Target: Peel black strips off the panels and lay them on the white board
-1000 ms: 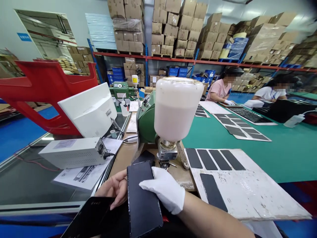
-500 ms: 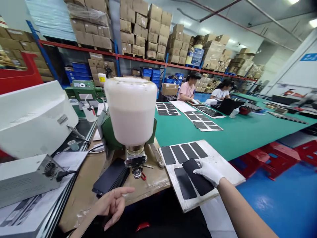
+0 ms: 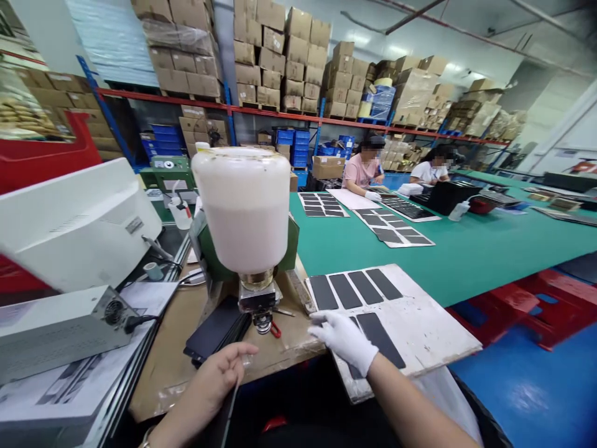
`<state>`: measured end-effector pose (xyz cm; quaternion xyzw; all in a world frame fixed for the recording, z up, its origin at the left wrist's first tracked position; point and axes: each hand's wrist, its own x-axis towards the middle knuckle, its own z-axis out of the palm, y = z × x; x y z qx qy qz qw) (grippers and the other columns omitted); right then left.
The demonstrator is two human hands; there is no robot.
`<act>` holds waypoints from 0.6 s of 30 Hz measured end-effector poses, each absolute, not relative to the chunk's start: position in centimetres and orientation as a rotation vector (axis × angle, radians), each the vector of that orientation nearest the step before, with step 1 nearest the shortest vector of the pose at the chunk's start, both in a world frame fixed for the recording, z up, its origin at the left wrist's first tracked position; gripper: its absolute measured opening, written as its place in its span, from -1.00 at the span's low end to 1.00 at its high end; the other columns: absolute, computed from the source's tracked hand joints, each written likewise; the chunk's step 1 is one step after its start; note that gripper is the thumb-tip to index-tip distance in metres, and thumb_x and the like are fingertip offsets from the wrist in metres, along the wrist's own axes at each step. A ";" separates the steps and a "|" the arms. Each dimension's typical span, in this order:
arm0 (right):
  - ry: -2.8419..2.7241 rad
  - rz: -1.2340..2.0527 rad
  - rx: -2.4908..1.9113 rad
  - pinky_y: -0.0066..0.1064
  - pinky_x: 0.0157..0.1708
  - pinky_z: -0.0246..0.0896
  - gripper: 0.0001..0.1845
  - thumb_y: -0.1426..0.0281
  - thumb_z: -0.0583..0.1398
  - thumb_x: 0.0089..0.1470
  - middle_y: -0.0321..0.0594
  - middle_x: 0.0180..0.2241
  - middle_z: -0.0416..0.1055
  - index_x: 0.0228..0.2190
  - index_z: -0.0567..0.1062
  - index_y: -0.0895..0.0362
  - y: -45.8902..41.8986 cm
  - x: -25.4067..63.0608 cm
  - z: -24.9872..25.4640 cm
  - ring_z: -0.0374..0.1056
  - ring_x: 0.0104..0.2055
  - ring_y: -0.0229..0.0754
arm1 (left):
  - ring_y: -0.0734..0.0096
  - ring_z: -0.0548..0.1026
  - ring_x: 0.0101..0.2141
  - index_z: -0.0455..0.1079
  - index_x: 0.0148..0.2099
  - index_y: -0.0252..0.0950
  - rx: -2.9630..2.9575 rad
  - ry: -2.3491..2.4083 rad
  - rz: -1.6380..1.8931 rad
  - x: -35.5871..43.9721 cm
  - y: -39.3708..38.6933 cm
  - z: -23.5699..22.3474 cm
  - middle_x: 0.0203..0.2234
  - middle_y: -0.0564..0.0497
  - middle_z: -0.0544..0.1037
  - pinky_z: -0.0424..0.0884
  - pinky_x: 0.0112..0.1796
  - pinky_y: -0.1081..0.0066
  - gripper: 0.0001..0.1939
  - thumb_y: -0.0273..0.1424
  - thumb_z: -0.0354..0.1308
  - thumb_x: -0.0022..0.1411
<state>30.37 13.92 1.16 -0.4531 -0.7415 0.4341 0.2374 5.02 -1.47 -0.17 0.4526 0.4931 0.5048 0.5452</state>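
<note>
My bare left hand [image 3: 219,376] has its index finger stretched and the others curled. It seems to hold a thin dark panel [image 3: 229,410], seen nearly edge-on below the fingers. Beside it lies a stack of dark phone-sized panels [image 3: 215,333]. Over the near left part of a white board [image 3: 433,317] is my white-gloved right hand [image 3: 345,339], fingers stretched and nothing in them. It partly hides one dark panel; another dark panel [image 3: 380,339] lies flat beside it. A back row of dark panels [image 3: 346,290] lies on the same board.
A large inverted bottle of pale liquid [image 3: 242,211] stands over a metal nozzle [image 3: 259,305], between my hands. Red-handled pliers [image 3: 276,328] lie by it. White machines [image 3: 74,224] stand left. Two people sit across the green table [image 3: 485,236], near more panel sheets [image 3: 392,227].
My right hand has let go of the dark panel, which now lies on the board, and has moved left. My left hand has shifted slightly right, with the thin panel turning more upright.
</note>
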 end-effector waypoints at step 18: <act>-2.587 0.554 -1.532 -0.15 -0.09 0.11 -0.73 0.39 0.09 0.11 0.03 -0.11 0.36 -0.16 0.43 0.24 15.6 17.2 -4.6 0.28 -0.04 0.02 | 0.33 0.34 -0.36 0.43 -0.16 -0.31 1.203 1.372 0.715 9.4 -6.5 -2.5 -0.37 -0.01 0.46 0.22 -0.30 0.41 -0.42 0.10 0.00 0.08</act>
